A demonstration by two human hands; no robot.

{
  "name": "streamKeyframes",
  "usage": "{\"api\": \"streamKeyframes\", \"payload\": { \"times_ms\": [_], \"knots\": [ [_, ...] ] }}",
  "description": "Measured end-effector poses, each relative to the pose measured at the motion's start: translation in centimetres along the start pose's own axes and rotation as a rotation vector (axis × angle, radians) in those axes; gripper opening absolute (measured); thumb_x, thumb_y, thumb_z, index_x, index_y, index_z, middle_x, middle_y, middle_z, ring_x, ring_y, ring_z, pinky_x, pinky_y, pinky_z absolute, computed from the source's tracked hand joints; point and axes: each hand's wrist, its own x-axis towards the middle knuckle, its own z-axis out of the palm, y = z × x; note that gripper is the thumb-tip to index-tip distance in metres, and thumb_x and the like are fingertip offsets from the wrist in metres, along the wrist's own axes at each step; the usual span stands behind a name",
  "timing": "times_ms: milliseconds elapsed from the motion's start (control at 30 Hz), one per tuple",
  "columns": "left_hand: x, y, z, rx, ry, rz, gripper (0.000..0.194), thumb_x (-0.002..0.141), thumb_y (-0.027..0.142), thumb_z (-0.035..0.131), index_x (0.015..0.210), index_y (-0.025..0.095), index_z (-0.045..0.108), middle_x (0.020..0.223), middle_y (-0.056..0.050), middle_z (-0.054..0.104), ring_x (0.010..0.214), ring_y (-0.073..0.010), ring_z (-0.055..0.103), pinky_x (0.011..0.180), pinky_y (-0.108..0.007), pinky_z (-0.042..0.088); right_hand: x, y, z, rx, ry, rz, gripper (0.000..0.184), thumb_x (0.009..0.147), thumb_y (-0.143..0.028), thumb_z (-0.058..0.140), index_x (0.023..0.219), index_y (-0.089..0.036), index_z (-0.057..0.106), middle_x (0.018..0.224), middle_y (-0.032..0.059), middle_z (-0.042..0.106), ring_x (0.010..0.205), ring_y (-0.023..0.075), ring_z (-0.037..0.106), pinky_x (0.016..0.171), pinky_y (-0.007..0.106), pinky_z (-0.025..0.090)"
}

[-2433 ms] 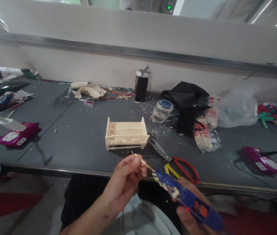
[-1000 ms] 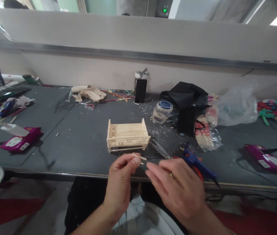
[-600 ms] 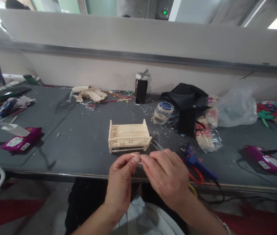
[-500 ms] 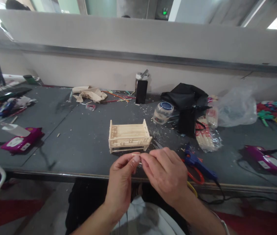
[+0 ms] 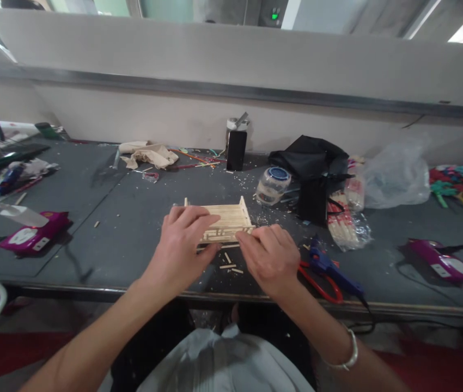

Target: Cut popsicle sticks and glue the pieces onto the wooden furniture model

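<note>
A small bed-shaped model [image 5: 227,215] of pale wooden sticks stands on the dark table, with posts at its ends and a slatted top. My left hand [image 5: 186,234] is closed around its left end, fingers over the top and thumb at the front, covering that end. At the model's front right corner, my right hand [image 5: 270,253] is pinched; whatever lies between its fingertips is too small and hidden to make out. Several short cut stick pieces [image 5: 227,267] lie between the hands. Right of my right hand are red-handled scissors [image 5: 325,288] and a blue glue gun [image 5: 333,267].
Behind stand a phone [image 5: 236,151] and a clear jar with a blue lid [image 5: 273,186]. A black bag [image 5: 311,155] and bagged sticks [image 5: 343,223] lie to the right. Purple boxes with cords, one left [image 5: 33,233] and one right [image 5: 444,261], flank the work area.
My hands were together near the table's front edge, fingering a small stick piece. They have parted and moved forward, the left onto the model's left end, the right to its front right corner.
</note>
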Motion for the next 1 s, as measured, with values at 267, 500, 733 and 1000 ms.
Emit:
{"api": "streamKeyframes", "payload": {
  "times_ms": [267,500,733,1000],
  "knots": [
    [2.6,-0.3,0.7,0.016,-0.323,-0.004,0.027,0.072,0.016,0.07,0.099,0.017,0.068,0.101,-0.007,0.069,0.099,-0.0282,0.054,0.085,-0.044,0.043,-0.1,-0.1,0.3,-0.024,-0.033,0.003,0.01,0.087,-0.016,0.059,0.087,-0.022,0.067,0.066,0.0022,0.057,0.068,0.0188,0.041,0.062,0.034,0.029],
    [3.3,-0.6,1.3,-0.039,-0.35,0.04,0.012,0.074,0.011,0.066,0.083,0.016,0.07,0.086,-0.006,0.07,0.088,-0.0227,0.059,0.083,-0.037,0.044,0.1,-0.3,0.4,-0.032,-0.003,-0.007,0.009,0.086,-0.015,0.06,0.083,-0.021,0.067,0.064,0.0016,0.056,0.066,0.0183,0.04,0.061,0.033,0.028],
    [3.3,-0.3,1.5,-0.041,-0.326,0.035,0.007,0.075,0.011,0.063,0.074,0.015,0.069,0.077,-0.005,0.069,0.074,-0.0196,0.056,0.071,-0.032,0.043,0.0,-0.1,0.9,-0.009,0.028,-0.01,0.008,0.085,-0.016,0.062,0.084,-0.021,0.067,0.063,0.001,0.057,0.066,0.0176,0.041,0.061,0.032,0.029],
    [3.7,0.1,1.6,0.02,-0.353,-0.024,0.013,0.077,0.013,0.06,0.066,0.015,0.066,0.071,-0.005,0.068,0.07,-0.0188,0.054,0.068,-0.032,0.041,-0.1,0.1,0.9,0.092,-0.02,0.042,0.01,0.089,-0.02,0.057,0.087,-0.022,0.066,0.068,0.0018,0.059,0.069,0.0169,0.047,0.066,0.031,0.034]
  ]
}}
